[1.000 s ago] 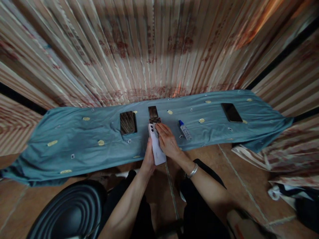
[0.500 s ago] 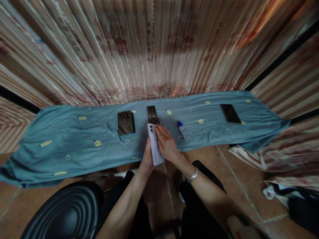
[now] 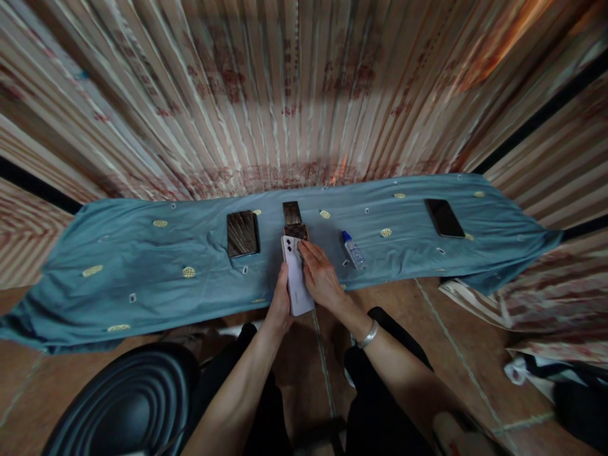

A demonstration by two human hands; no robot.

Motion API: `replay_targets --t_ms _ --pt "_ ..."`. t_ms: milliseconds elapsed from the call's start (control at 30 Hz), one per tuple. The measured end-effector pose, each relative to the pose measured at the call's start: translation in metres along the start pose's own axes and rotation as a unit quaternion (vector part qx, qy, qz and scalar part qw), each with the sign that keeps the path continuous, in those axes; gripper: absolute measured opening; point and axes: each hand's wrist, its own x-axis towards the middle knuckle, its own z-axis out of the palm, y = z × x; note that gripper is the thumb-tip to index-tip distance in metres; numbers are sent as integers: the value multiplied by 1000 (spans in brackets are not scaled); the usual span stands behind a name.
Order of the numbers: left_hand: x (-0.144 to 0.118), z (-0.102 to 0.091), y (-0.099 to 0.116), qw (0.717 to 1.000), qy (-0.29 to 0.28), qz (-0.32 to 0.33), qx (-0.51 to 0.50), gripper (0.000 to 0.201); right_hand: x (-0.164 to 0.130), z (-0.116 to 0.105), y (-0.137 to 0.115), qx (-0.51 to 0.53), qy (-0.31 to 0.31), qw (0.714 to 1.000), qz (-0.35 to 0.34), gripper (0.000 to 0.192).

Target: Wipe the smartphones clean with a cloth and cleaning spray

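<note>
Centrally, left hand (image 3: 281, 303) grips one white phone (image 3: 297, 278) — right hand (image 3: 320, 278) lies flat on it.

Your left hand (image 3: 281, 303) gripping from left side; right hand (image 3: 322, 277) flat, fingers extended forward, forearms converging.

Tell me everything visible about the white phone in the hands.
The white phone is a slim, smooth rectangle seen from its back, with small dark camera lenses near its far end. It lies lengthwise away from the person, over the near edge of the blue cloth. The left hand grips its near left edge; the right hand rests on its right side, fingers reaching its top end. Its front is hidden.
</note>
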Motion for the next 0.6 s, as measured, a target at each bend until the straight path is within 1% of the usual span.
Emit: replay_targets --t_ms 200,367,600 --pt "2 -2 0 1000 4 -2 7 47 2 1 3 5 3 1000 18 57" --pt "3 -2 4 1000 15 3 2 47 -3 2 -2 -4 -6 1000 7 54" --pt "4 -6 -5 999 -2 -6 32 47 0 -6 4 -21 -5 1000 10 57"
